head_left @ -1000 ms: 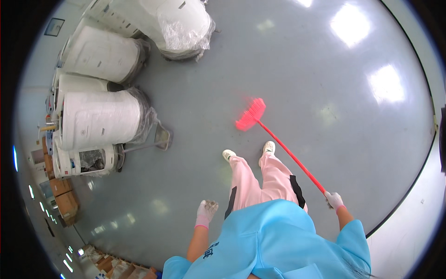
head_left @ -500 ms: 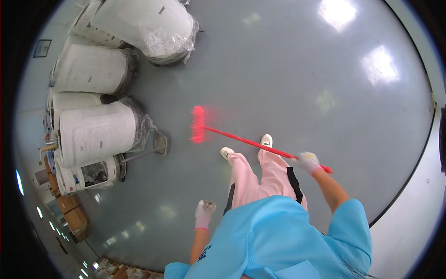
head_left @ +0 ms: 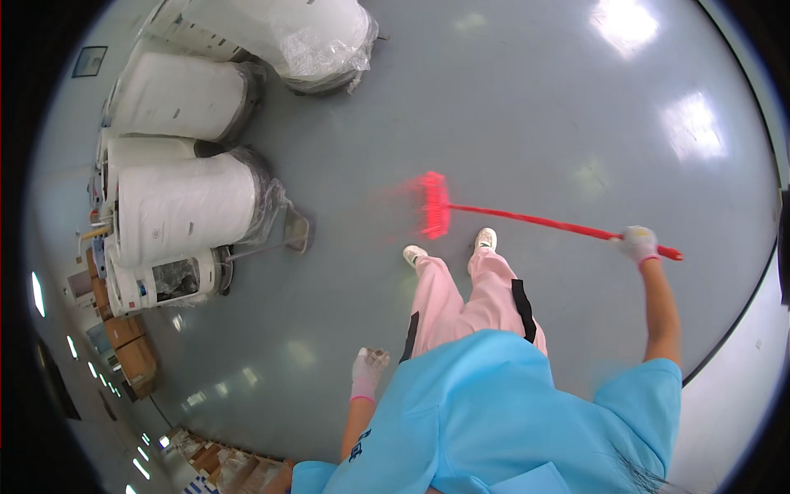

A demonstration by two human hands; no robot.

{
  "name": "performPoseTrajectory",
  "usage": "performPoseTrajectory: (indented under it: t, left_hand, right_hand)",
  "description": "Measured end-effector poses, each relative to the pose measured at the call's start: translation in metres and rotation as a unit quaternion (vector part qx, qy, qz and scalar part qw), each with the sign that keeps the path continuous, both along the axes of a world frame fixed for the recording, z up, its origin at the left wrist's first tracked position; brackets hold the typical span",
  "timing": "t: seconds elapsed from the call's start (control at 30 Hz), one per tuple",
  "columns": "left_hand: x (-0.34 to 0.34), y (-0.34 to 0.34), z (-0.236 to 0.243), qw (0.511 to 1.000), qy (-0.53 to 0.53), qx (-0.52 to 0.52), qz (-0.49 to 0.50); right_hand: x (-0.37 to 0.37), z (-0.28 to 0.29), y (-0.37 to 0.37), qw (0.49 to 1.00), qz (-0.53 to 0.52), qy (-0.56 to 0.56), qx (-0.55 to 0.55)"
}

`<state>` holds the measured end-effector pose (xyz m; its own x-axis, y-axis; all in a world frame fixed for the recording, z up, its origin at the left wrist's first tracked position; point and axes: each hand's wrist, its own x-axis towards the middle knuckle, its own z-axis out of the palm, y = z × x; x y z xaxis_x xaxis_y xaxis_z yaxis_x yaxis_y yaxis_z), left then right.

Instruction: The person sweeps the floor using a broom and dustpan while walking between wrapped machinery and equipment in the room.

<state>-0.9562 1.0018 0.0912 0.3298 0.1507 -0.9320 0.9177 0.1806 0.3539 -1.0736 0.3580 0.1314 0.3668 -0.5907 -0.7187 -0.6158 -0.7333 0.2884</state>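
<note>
Head view
Grip: the right hand (head_left: 638, 243), in a white knit glove with a pink cuff, is wrapped around the long red plastic broom handle (head_left: 535, 219) near its far end; only a short stub of handle pokes out beyond the fist.
Free hand: the left hand (head_left: 368, 365), gloved the same way, hangs at the person's side, fingers curled loosely inward, with no object that I can make out in it.
Broom head: the red bristle head (head_left: 434, 204) sits on the glossy grey floor (head_left: 510, 99), at the opposite end of the handle from the grip, blurred, just ahead of the two white shoes (head_left: 485, 240).
Beyond the head: large white rolls wrapped in clear plastic film (head_left: 185, 206) lie further out from the grip, well past the bristles, with a small metal dustpan (head_left: 295, 230) beside the nearest roll.
Risk, one hand: held by a single fist at its far tip, the handle has poor leverage; I judge it could twist or slip free.
Risk, feet: bristles this near the shoes could catch a toe.
Risk, wrap: a wide stroke might snag the loose film.
</note>
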Motion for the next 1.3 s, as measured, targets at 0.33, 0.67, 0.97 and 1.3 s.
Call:
performPoseTrajectory:
  t: [0.33,0.67,0.97,1.3]
  left_hand:
    - [0.054,0.024,0.017,0.999,0.006,0.002,0.047]
    - [0.308,0.247,-0.059,0.993,-0.105,0.036,-0.037]
    - [0.547,0.383,-0.089,0.949,-0.097,0.244,-0.174]
    - [0.595,0.388,-0.165,0.948,-0.072,0.218,-0.222]
  right_hand:
    - [0.002,0.102,-0.006,0.992,0.004,-0.031,-0.122]
    - [-0.011,-0.072,0.262,0.87,-0.467,-0.156,-0.019]
    - [0.101,-0.101,0.585,0.669,-0.722,-0.178,-0.003]
    - [0.127,-0.081,0.678,0.611,-0.773,-0.169,-0.011]
